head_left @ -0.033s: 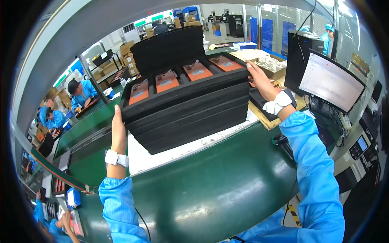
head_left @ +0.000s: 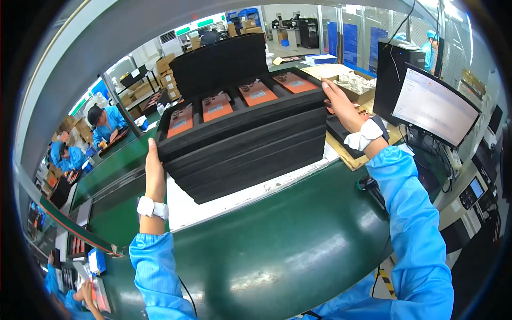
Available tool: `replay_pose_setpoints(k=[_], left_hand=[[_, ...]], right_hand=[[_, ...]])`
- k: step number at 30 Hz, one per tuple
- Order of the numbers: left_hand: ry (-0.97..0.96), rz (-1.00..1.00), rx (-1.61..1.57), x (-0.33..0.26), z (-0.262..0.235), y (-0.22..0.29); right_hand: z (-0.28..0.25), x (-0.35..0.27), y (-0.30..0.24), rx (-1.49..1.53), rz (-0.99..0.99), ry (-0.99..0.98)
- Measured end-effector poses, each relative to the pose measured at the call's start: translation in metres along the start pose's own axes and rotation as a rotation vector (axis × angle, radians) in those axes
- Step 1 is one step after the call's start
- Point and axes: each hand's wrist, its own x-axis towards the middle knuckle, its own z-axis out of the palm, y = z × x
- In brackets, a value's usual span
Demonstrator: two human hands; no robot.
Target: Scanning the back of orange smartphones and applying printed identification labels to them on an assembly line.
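A stack of black foam trays (head_left: pixel 250 154) stands in front of me on a white board (head_left: pixel 184 205). Four slots in the top tray each hold a flat orange phone-sized panel (head_left: pixel 257 92) with dark round spots at its far end and a pale label. My left hand (head_left: pixel 154 169) presses against the tray's left end, thumb pointing up, other fingers hidden. At the far right corner, my right hand (head_left: pixel 342 106) grips the same tray, its thumb along the top edge. Behind the slots rises an upright black foam slab (head_left: pixel 221 63).
The green worktop (head_left: pixel 277 240) carries the board. To the right are a monitor (head_left: pixel 434 109), a black computer tower (head_left: pixel 397 77), a box of white packing (head_left: pixel 354 85) and a dark handheld device (head_left: pixel 372 189). Co-workers in blue (head_left: pixel 109 125) sit at the left.
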Motion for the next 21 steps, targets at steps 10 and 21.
replay_pose_setpoints(k=[10, 21], left_hand=[[-0.002, -0.004, -0.313, 0.024, 0.001, -0.011], [-0.019, 0.120, -0.270, 0.017, 0.005, -0.027]], right_hand=[[0.011, 0.009, 0.009, -0.007, -0.120, -0.052], [0.006, 0.011, 0.008, 0.200, -0.048, -0.154]])
